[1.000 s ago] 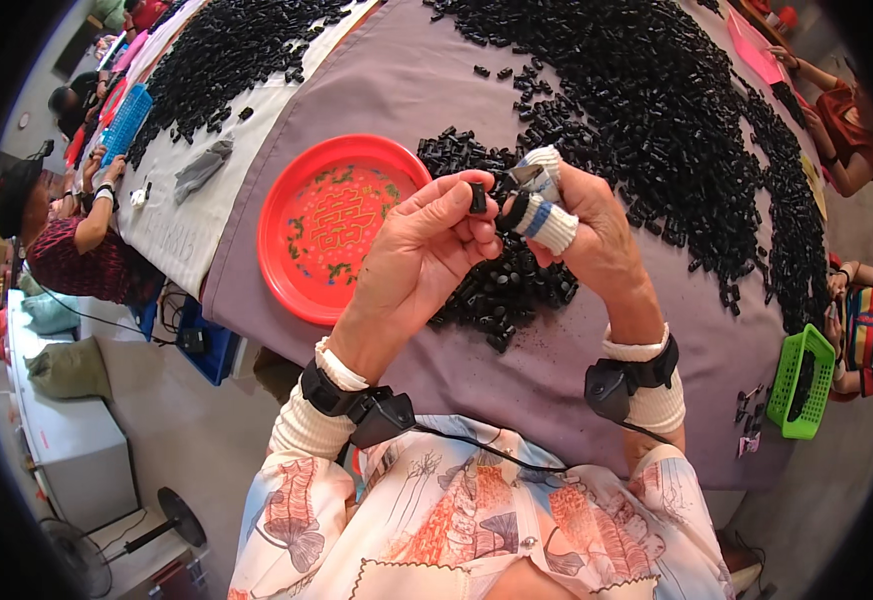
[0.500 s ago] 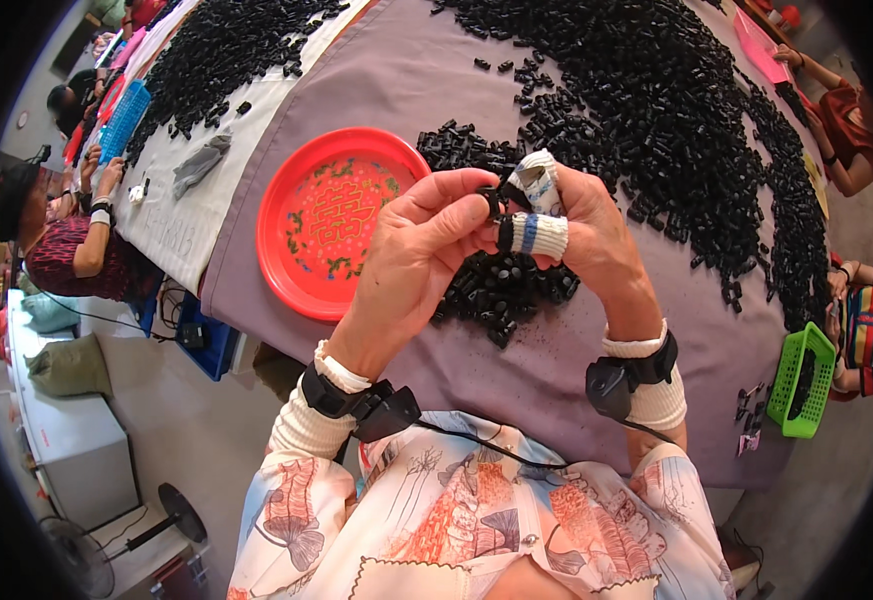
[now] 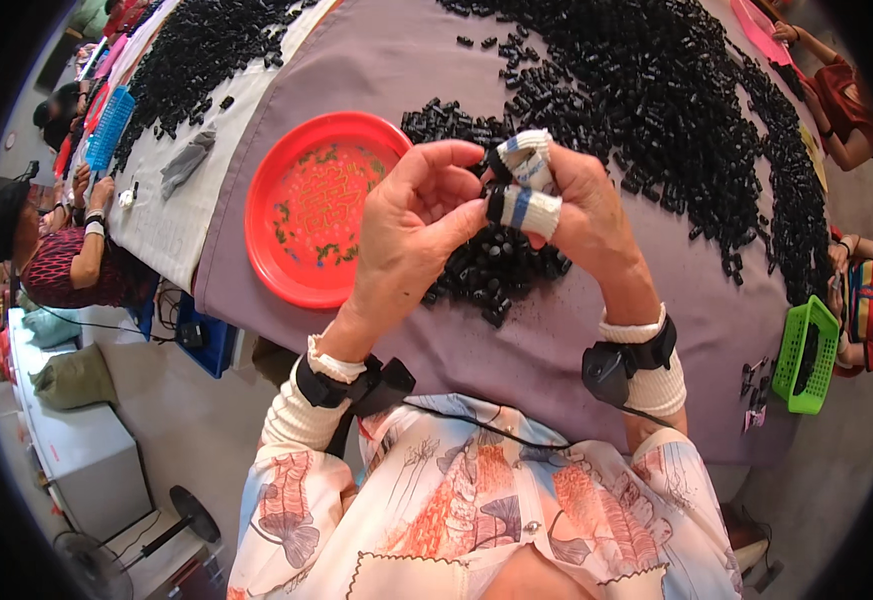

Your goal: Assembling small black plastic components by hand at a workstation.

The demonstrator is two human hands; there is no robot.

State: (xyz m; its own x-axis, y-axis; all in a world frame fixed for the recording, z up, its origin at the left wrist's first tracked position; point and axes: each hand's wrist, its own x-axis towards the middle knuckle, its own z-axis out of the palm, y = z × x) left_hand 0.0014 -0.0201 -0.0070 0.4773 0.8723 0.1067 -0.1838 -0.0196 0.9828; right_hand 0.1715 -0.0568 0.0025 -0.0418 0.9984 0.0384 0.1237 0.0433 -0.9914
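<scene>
My right hand (image 3: 586, 195) is in front of me with pale knitted covers, striped blue, on its thumb and a finger. Its covered tips close on a small black plastic part (image 3: 486, 176), mostly hidden. My left hand (image 3: 396, 225) is bare-fingered, palm turned to the right hand, its thumb and curved fingers apart close to those tips. Beneath both hands lies a small heap of black plastic parts (image 3: 501, 268). A round red tray (image 3: 258, 240) with a printed pattern sits left of my left hand.
A large spread of black parts (image 3: 646, 120) covers the far right of the mauve tablecloth (image 3: 356, 65). A green basket (image 3: 806, 385) stands at the right edge. Co-workers sit left and right; a blue basket (image 3: 109, 130) lies on the neighbouring table.
My left thumb and fingers have parted from the pinch they made at the black part. Both hands have stayed close together; the whole view has shifted slightly.
</scene>
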